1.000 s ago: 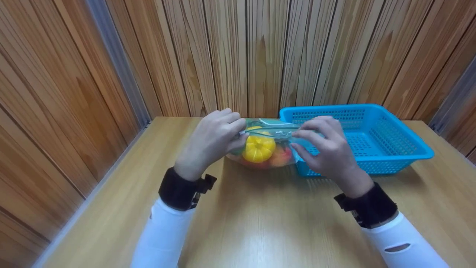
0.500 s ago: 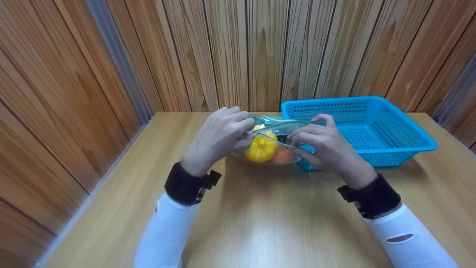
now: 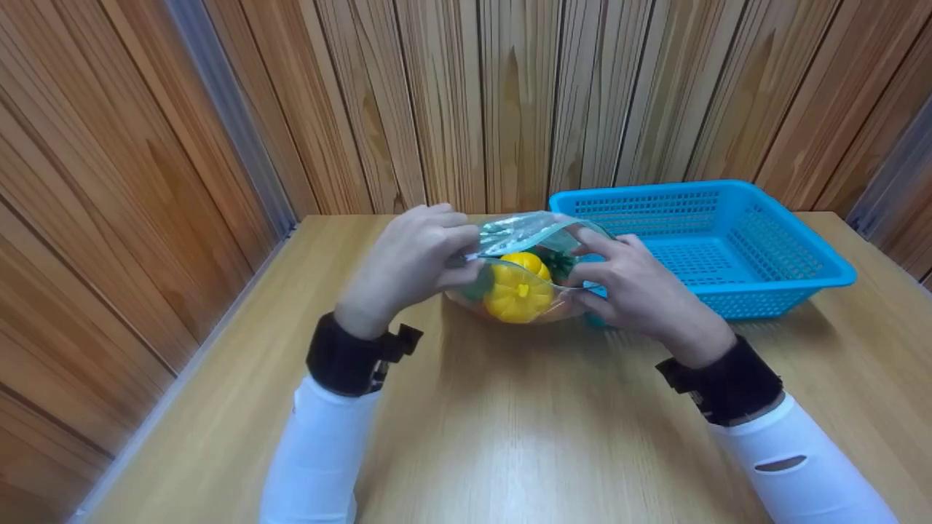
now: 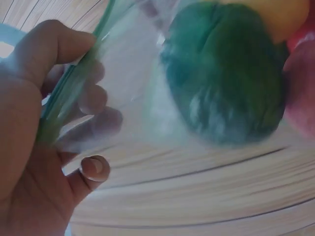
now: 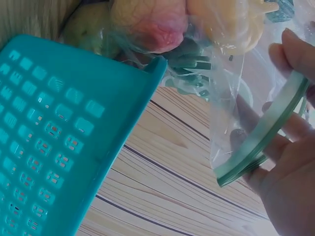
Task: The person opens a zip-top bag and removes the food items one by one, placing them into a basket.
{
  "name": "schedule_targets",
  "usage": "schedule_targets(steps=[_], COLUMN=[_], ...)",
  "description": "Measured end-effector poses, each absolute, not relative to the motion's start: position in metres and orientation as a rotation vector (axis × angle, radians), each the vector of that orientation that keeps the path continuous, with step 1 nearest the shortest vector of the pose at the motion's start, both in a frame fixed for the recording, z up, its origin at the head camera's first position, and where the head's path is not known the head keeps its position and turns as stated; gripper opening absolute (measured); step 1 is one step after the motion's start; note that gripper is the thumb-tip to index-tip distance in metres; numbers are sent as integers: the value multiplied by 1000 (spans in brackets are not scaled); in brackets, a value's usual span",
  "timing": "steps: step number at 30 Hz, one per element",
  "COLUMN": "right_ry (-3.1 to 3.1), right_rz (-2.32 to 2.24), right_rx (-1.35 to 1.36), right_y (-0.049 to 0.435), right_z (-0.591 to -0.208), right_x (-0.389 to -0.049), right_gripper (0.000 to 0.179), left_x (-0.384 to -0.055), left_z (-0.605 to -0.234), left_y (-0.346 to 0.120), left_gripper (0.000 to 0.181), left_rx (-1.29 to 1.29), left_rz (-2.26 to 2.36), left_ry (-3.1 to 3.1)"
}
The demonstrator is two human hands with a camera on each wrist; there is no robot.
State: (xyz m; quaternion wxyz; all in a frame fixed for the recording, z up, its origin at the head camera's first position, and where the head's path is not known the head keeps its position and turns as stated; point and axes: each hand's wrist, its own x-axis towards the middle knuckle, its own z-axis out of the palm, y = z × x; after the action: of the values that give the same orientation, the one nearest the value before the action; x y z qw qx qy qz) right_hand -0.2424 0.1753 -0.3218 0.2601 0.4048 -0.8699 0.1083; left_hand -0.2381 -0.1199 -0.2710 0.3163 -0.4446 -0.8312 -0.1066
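Between the hands is a clear zip bag (image 3: 524, 231) with a green zip strip, its mouth gaping. My left hand (image 3: 415, 262) pinches the mouth's left corner between thumb and fingers. On the other side, my right hand (image 3: 637, 291) holds the rim, fingers at the far edge and thumb by the near edge. Inside the bag, a yellow toy pumpkin (image 3: 518, 298) sits uppermost, with something green and leafy (image 3: 559, 263) behind it. A dark green, rounded vegetable (image 4: 226, 78) shows through the plastic in the left wrist view. The right wrist view shows a pinkish, peach-like fruit (image 5: 152, 22).
A blue perforated basket (image 3: 772, 292) stands on the table right of the bag, close against it. Wooden plank walls (image 3: 517, 109) rise behind and at the left. The wooden table (image 3: 510, 429) extends toward the person.
The bag's mouth has spread from a narrow slit to a wide gap. My right hand's fingers have moved into the opening, and the pumpkin now shows more plainly.
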Motion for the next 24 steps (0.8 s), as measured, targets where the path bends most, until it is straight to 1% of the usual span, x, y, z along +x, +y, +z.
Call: schedule_targets(steps=[6,10,12,16,18,19,24], right_ry=[-2360,-2341,-2350,-2400,-2408,-2411,-2416], right_rz=[355,406,438,482,486,487,484], right_rx=[1063,1075,1076,1061,1069,1074,1102], right_y=[174,171,171,171,171,171,169], right_z=[-320,-320,-321,-321,-321,-321,-319], right_x=[-243,-240,-238,-236,-235,-235,-233], right_gripper=[15,13,12,11,11,11,12], left_x=[-230,-223,-221,-219,-219,-220,-221], left_z=[-260,-258,-260,-266,-270,-271,-279], left_y=[-142,-145,-139,-116,-105,-100,-85], left_gripper=[14,11,14,33,36,34,12], left_rx=[-1066,-1023,-1005,-931,-883,-858,-790], left_rz=[-403,-424,-407,-312,-272,-259,-288], left_ry=[-2366,-2443,-2458,-2515,-2534,-2539,-2490])
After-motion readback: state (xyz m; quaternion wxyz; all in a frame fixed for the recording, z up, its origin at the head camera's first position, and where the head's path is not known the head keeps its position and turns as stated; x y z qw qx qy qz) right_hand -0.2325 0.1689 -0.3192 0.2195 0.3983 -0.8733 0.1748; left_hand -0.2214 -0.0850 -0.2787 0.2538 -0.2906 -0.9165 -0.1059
